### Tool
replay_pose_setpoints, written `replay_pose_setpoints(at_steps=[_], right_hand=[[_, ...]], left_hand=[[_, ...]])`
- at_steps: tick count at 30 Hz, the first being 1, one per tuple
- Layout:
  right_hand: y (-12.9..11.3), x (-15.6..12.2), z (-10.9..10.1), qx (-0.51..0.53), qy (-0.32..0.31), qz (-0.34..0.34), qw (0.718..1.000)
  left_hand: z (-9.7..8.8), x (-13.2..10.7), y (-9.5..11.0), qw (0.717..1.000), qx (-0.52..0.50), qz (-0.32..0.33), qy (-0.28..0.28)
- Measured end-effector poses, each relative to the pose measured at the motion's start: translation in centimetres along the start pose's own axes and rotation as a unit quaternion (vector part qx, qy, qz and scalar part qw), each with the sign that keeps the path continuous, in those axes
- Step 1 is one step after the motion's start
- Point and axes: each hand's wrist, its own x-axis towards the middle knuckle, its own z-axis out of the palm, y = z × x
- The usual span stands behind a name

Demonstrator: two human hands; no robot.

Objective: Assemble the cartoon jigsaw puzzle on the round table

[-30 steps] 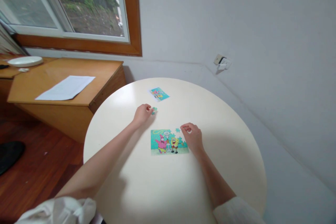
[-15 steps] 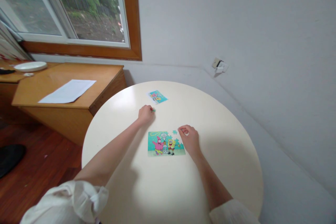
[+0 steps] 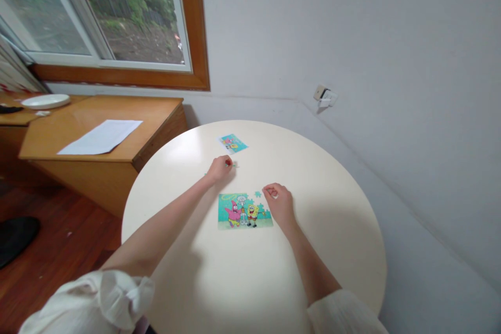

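Note:
A cartoon jigsaw puzzle (image 3: 235, 216) lies on the round white table (image 3: 242, 276), its upper right corner unfilled. A loose teal puzzle piece (image 3: 257, 194) rests at that gap. Beyond the puzzle, my left hand (image 3: 219, 169) is closed, its fingertips pinching a small greenish puzzle piece (image 3: 234, 166) close to the tabletop. My right hand (image 3: 279, 202) hovers just right of the loose piece, thumb and forefinger pressed together; whatever they hold, if anything, is too small to make out. A small reference picture (image 3: 233, 143) of the same scene lies farther back.
To the left stands a wooden desk (image 3: 156, 115) with a white sheet of paper (image 3: 102, 136) and a white plate (image 3: 46, 101). Behind the table is a wall with a socket and plug (image 3: 325, 97). A window (image 3: 133, 10) is at upper left.
My left hand has shifted slightly to the right with the piece at its fingertips. A greenish bit now shows left of my left wrist. My right hand stays pinched beside the puzzle.

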Motion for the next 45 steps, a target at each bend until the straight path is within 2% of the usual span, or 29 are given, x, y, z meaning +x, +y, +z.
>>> replay_pose_setpoints(at_steps=[5, 10, 13, 17, 24, 35, 45], right_hand=[[-0.1, 0.1, -0.1, -0.005, -0.001, -0.004, 1.0], [0.0, 0.1, -0.1, -0.01, 0.0, -0.011, 1.0], [0.0, 0.1, -0.1, -0.012, -0.002, -0.006, 1.0], [-0.1, 0.1, -0.1, -0.011, -0.002, -0.002, 1.0], [0.0, 0.1, -0.1, -0.009, -0.011, 0.002, 1.0], [0.3, 0.0, 0.1, 0.004, -0.006, -0.002, 1.0], [0.3, 0.0, 0.2, 0.001, -0.008, 0.006, 1.0]], left_hand=[[0.0, -0.2, 1.3, 0.993, -0.064, 0.06, -0.077], [0.4, -1.3, 3.0, 0.952, -0.192, 0.093, -0.219], [0.3, -2.1, 4.0, 0.939, -0.192, 0.102, -0.267], [0.2, -2.8, 4.7, 0.934, -0.166, 0.103, -0.299], [0.8, -2.9, 4.6, 0.933, -0.139, 0.118, -0.31], [1.0, -2.9, 4.6, 0.941, -0.071, 0.148, -0.296], [1.0, -3.3, 5.3, 0.951, -0.006, 0.172, -0.255]])
